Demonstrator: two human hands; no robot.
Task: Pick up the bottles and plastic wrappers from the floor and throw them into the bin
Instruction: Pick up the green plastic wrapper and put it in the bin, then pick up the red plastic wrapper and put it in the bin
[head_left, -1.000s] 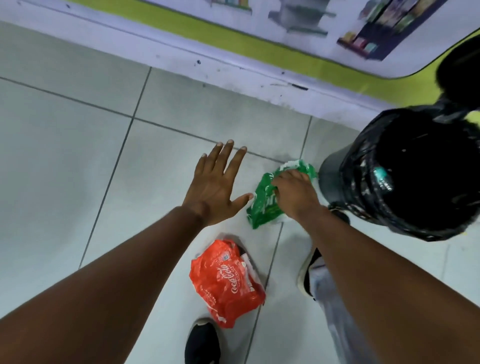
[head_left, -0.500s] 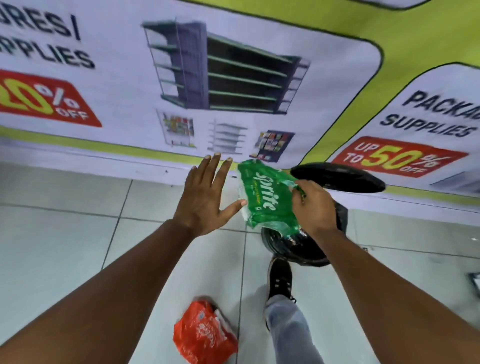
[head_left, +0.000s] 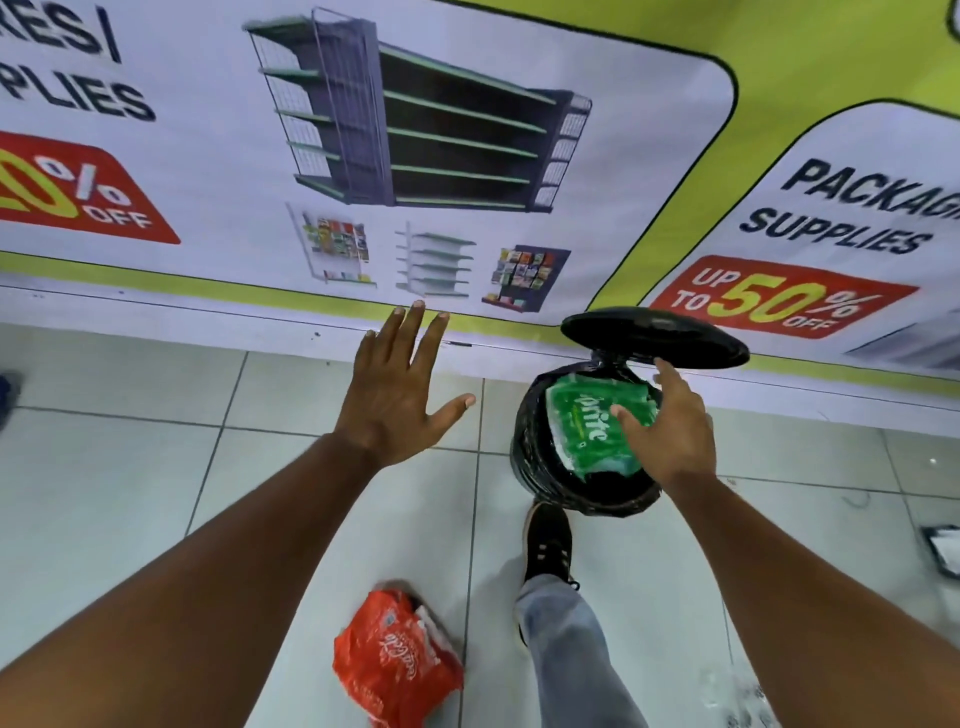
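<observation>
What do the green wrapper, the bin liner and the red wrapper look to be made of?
Green wrapper: thin glossy plastic film, crinkled.
Bin liner: shiny black plastic, wrinkled and glinting.
Red wrapper: glossy printed plastic film, crumpled; blurred, so less sure.

Green wrapper (head_left: 592, 426): "Sprite"; wall banner (head_left: 779, 301): "UP TO 50% OFF", apparently "PACKAGING SUPPLIES"

Pale tiled floor (head_left: 130, 467), red wrapper (head_left: 397, 662), black bin (head_left: 540, 457), shoe (head_left: 548, 543)

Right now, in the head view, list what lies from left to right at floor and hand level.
Left hand → red wrapper on the floor → black shoe → green Sprite wrapper in the bin → right hand.
</observation>
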